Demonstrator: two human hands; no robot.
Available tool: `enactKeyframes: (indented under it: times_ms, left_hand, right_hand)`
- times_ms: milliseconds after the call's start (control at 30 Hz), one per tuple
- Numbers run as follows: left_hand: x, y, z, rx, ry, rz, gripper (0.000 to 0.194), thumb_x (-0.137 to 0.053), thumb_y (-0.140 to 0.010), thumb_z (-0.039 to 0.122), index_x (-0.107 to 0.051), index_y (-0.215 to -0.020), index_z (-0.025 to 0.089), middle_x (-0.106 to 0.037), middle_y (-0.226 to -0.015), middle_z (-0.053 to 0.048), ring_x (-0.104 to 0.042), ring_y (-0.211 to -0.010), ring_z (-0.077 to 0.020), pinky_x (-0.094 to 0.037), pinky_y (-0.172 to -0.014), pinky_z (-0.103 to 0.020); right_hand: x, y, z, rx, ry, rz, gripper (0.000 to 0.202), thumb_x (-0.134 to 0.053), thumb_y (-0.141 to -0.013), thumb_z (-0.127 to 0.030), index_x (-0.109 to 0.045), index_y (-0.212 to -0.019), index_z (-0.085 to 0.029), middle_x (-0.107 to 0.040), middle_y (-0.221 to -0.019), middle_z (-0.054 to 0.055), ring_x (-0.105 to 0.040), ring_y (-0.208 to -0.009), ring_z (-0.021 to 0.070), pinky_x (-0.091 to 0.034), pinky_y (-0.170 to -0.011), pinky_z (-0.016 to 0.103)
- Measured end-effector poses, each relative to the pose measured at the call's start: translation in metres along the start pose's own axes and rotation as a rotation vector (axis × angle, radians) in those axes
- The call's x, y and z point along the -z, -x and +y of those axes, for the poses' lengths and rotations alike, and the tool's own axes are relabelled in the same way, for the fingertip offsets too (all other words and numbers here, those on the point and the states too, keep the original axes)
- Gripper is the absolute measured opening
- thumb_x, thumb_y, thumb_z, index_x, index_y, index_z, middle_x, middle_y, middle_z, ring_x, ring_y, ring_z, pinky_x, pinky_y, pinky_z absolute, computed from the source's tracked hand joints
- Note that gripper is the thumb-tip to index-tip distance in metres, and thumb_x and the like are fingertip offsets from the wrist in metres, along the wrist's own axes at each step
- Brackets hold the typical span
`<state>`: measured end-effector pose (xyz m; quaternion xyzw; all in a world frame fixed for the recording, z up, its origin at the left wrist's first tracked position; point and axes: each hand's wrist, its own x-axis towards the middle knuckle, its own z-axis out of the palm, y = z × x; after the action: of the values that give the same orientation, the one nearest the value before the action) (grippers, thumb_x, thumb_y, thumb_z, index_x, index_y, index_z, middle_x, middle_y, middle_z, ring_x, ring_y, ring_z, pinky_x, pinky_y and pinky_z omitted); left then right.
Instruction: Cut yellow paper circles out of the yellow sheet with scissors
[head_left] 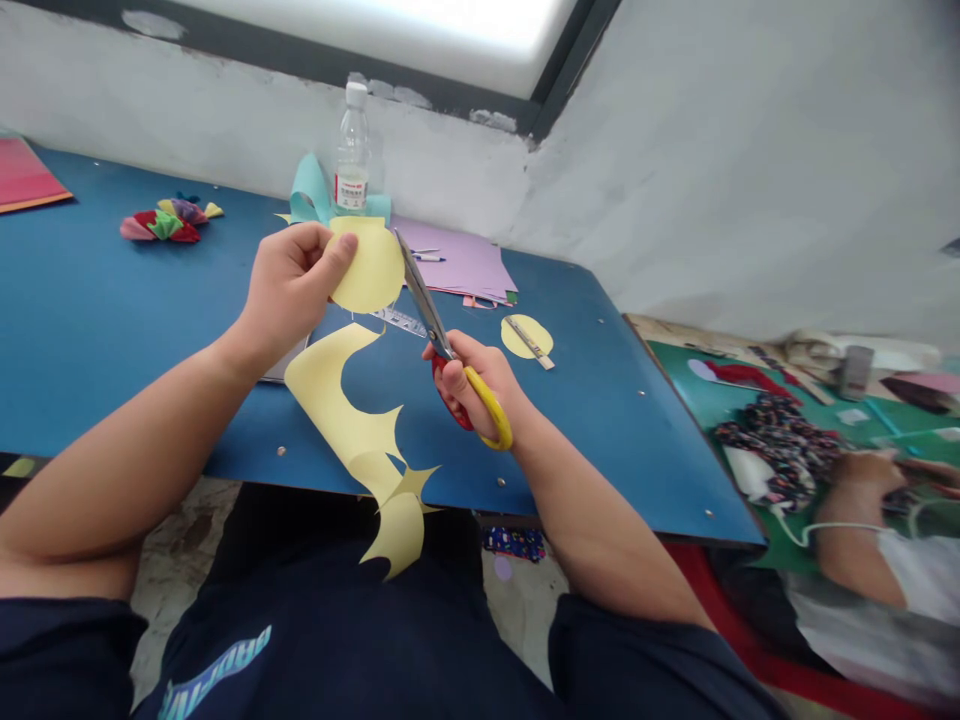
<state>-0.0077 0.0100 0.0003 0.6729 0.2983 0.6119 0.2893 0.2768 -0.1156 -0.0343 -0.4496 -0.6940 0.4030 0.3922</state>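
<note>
Head view here, with all clock directions read from the yellow paper disc (373, 270), which is up in the air over the blue desk (600, 430). Left hand (289, 285) has it pinched at 9 o'clock, thumb on the front and the other fingers behind. Right hand (484, 385) is at 4 o'clock, wrapped round the scissors (425, 303), one loop red, the other yellow. Blades look close together, tip pointing toward 11, right by the disc's edge; can't tell if they're touching it.

Down at 6 to 7 there's a curly yellow offcut (319, 385), scalloped on one side and drooping past the near edge of the desk. A clear ruler (403, 321) pokes out at 5. Clear bottle (351, 150) with a white cap at 12, teal strip (307, 190) at 11, and lilac sheets (472, 262) at 3. Another yellow round (514, 343) lies around 4, some slim thing on top. Bright fabric bundle (165, 226) near 9.

Way off at 4, a co-worker's arm (855, 535) rests by dark patterned cloth (780, 440) on a green desk (694, 405).
</note>
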Motion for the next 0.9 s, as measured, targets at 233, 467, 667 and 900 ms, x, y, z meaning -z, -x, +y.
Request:
enactKeyframes:
  times_ms: [233,467,667,900]
  left_hand:
    - [-0.0014,0.0010,0.0054,0.019,-0.022,0.005,0.080,-0.095,-0.094,0.097,-0.065,-0.074,0.026,-0.051,-0.064,0.005,-0.040,-0.061,-0.0113,-0.025,-0.053,-0.035]
    - [0.0003,0.0026,0.0057,0.018,-0.044,-0.021,0.074,-0.096,-0.100,0.086,-0.064,-0.074,0.026,-0.052,-0.065,0.005,-0.040,-0.062,-0.0110,-0.027,-0.054,-0.034]
    - [0.0011,0.0025,0.0041,0.001,-0.060,-0.033,0.075,-0.096,-0.100,0.087,-0.063,-0.075,0.025,-0.049,-0.066,0.005,-0.039,-0.064,-0.0105,-0.027,-0.054,-0.032]
    - [0.0003,0.0034,0.0029,-0.019,-0.067,-0.022,0.081,-0.093,-0.098,0.095,-0.062,-0.074,0.024,-0.049,-0.066,0.005,-0.039,-0.063,-0.0104,-0.028,-0.053,-0.031]
  right_hand:
    - [0.0023,-0.0029,0.0053,-0.003,0.007,-0.007,0.097,-0.064,-0.099,-0.118,-0.073,-0.125,-0.025,-0.060,-0.077,-0.003,-0.050,-0.068,0.0138,-0.044,-0.061,0.031]
    - [0.0021,-0.0030,0.0053,0.016,0.015,-0.004,0.095,-0.064,-0.101,-0.116,-0.073,-0.124,-0.024,-0.061,-0.078,-0.002,-0.048,-0.071,0.0134,-0.043,-0.063,0.031]
    - [0.0027,-0.0038,0.0040,0.002,0.025,-0.012,0.096,-0.063,-0.100,-0.117,-0.073,-0.123,-0.024,-0.062,-0.078,-0.002,-0.049,-0.071,0.0141,-0.044,-0.064,0.031]
    - [0.0018,-0.0031,0.0034,0.001,0.027,0.000,0.095,-0.063,-0.101,-0.117,-0.073,-0.122,-0.024,-0.062,-0.080,-0.001,-0.050,-0.073,0.0142,-0.043,-0.063,0.030]
